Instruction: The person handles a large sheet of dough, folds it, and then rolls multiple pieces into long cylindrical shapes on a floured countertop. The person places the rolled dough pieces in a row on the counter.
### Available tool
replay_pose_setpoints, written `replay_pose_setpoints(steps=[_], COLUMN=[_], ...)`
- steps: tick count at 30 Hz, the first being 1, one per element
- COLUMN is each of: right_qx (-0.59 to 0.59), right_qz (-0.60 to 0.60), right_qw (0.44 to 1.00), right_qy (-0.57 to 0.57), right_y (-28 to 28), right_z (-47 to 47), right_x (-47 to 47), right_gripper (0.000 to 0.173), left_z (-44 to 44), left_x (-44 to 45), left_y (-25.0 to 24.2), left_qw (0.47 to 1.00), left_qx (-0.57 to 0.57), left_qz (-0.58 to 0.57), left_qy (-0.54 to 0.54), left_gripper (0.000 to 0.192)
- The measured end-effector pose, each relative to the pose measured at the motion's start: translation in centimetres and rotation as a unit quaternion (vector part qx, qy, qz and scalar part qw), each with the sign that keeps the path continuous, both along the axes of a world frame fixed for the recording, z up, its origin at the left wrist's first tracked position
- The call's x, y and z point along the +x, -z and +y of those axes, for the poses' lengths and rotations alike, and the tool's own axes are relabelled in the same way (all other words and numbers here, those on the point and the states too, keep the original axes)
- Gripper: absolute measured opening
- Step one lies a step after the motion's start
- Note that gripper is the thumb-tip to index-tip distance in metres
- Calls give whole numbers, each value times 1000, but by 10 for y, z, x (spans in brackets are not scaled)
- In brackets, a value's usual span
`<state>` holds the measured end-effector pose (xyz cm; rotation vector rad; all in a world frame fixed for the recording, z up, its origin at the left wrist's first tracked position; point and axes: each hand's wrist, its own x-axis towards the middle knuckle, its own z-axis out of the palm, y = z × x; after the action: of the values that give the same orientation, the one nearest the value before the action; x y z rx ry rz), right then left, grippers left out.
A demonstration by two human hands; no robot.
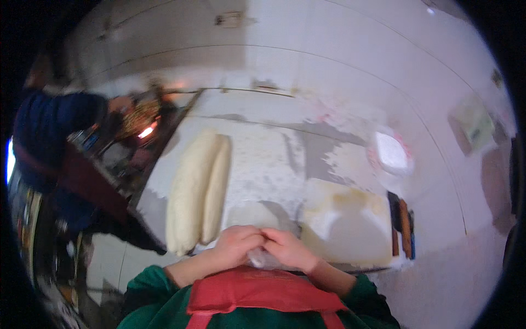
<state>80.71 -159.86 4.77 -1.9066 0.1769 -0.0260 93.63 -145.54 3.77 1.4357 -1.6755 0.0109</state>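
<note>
My left hand [239, 247] and my right hand [289, 249] meet at the near edge of the table, just before my red apron [263, 290]. Their fingers are bent around what looks like a translucent plastic bag [257, 260], part of which hangs below them. A whitish rounded shape [250, 213] lies just beyond the fingers, blurred; I cannot tell whether it belongs to the bag. To the left of my hands, a thick dough log [190, 191] and a thinner dough log [217, 189] rest side by side on the floured table [263, 164].
Right of my hands lies a pale cutting board [347, 226], with a dark-bladed tool [394, 209] and a brown handle-like tool [405, 228] beside it. A tub of white powder [390, 150] stands farther back. At left, another person [57, 144] works near a flame [147, 130].
</note>
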Motion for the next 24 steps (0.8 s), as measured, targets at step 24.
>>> replay_pose_setpoints(steps=[24], right_qx=[-138], right_qz=[-27], right_qw=[861], right_qy=[489], right_y=[-79], right_z=[-291], right_x=[64], right_gripper=[31], left_z=[13], left_x=[19], left_y=[40], left_qw=[811], left_qx=[213], left_qz=[535], left_qy=[-104], left_gripper=[18])
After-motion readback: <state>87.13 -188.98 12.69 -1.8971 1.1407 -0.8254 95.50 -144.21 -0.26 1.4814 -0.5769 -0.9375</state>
